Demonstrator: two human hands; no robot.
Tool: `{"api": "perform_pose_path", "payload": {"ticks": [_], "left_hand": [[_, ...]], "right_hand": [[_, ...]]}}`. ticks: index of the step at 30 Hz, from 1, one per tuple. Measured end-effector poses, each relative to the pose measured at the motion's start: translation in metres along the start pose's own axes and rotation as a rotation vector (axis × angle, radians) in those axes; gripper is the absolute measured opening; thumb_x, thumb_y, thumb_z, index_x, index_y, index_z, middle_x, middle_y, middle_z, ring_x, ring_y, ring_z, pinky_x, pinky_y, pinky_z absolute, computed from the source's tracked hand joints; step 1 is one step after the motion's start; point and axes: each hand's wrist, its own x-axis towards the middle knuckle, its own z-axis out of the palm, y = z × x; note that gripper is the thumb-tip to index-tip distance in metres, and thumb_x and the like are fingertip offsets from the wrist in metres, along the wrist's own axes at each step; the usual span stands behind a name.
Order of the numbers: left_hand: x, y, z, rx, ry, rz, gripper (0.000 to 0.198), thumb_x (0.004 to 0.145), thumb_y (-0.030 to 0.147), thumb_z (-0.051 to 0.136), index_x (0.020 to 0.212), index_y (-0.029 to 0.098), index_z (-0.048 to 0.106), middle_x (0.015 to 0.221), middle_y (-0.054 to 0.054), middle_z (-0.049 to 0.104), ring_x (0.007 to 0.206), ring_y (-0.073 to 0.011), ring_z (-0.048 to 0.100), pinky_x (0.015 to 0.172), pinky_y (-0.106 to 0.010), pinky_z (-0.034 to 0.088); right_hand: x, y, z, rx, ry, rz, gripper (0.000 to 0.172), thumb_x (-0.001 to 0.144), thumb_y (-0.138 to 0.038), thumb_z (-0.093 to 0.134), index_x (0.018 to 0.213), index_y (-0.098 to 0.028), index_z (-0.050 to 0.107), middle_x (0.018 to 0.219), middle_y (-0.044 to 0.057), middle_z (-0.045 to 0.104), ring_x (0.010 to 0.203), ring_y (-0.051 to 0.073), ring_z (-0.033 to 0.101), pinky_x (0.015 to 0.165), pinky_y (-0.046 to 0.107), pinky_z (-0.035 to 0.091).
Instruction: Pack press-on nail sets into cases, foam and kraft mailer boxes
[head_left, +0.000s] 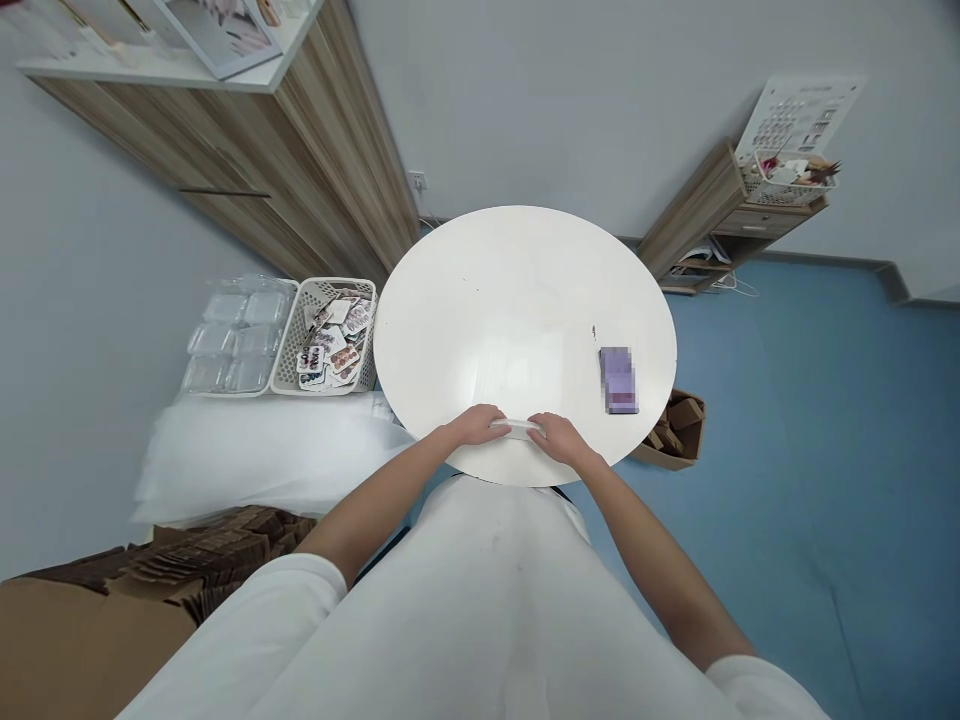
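"What is seen at the round white table?"
"By its near edge, between the left hand and right hand, a white strip is held (resting or lifted cannot be told)."
"And the fingers?"
"Its ends are pinched."

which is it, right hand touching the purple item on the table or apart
Apart: the head view plainly shows white tabletop between the right hand and the purple item.
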Motion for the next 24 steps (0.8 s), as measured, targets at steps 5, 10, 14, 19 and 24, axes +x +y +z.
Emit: {"api": "perform_pose_path", "payload": {"ticks": [5,10,14,19,24], "left_hand": [[0.007,-0.012,-0.007,-0.126,0.070,-0.112,0.031,0.071,0.036,0.051,0.098,0.021,0.060,0.098,-0.003,0.063,0.087,-0.0196,0.058,0.071,-0.027,0.043],[0.010,-0.027,-0.009,-0.246,0.125,-0.272,0.027,0.073,0.041,0.048,0.081,0.018,0.060,0.078,-0.002,0.062,0.071,-0.0170,0.057,0.058,-0.026,0.043],[0.007,-0.036,-0.006,-0.300,0.177,-0.327,0.029,0.074,0.043,0.047,0.063,0.018,0.055,0.059,0.001,0.055,0.058,-0.0134,0.052,0.051,-0.024,0.039],[0.005,-0.043,0.000,-0.328,0.228,-0.412,0.025,0.075,0.040,0.047,0.066,0.018,0.056,0.059,0.000,0.059,0.057,-0.0133,0.054,0.052,-0.024,0.041],[0.006,-0.048,0.003,-0.267,0.273,-0.463,0.018,0.072,0.035,0.052,0.066,0.018,0.057,0.062,-0.001,0.060,0.062,-0.0152,0.056,0.056,-0.026,0.043]], "right_hand": [[0.013,0.006,0.001,0.109,0.032,0.162,0.027,0.087,-0.034,0.037,0.110,-0.022,0.045,0.089,0.005,0.063,0.076,0.017,0.057,0.059,0.025,0.037],[0.024,0.017,0.007,0.226,0.074,0.206,0.022,0.086,-0.033,0.037,0.102,-0.023,0.049,0.097,0.004,0.062,0.082,0.016,0.058,0.063,0.025,0.040],[0.028,0.025,0.013,0.265,0.148,0.189,0.024,0.086,-0.024,0.034,0.100,-0.021,0.054,0.102,0.004,0.061,0.092,0.015,0.056,0.075,0.026,0.042],[0.029,0.032,0.022,0.203,0.252,0.256,0.030,0.083,-0.017,0.035,0.104,-0.018,0.056,0.101,0.007,0.057,0.094,0.017,0.054,0.081,0.029,0.041],[0.026,0.037,0.029,0.170,0.324,0.299,0.034,0.079,-0.012,0.036,0.106,-0.018,0.054,0.101,0.008,0.054,0.094,0.019,0.052,0.080,0.032,0.041]]}}
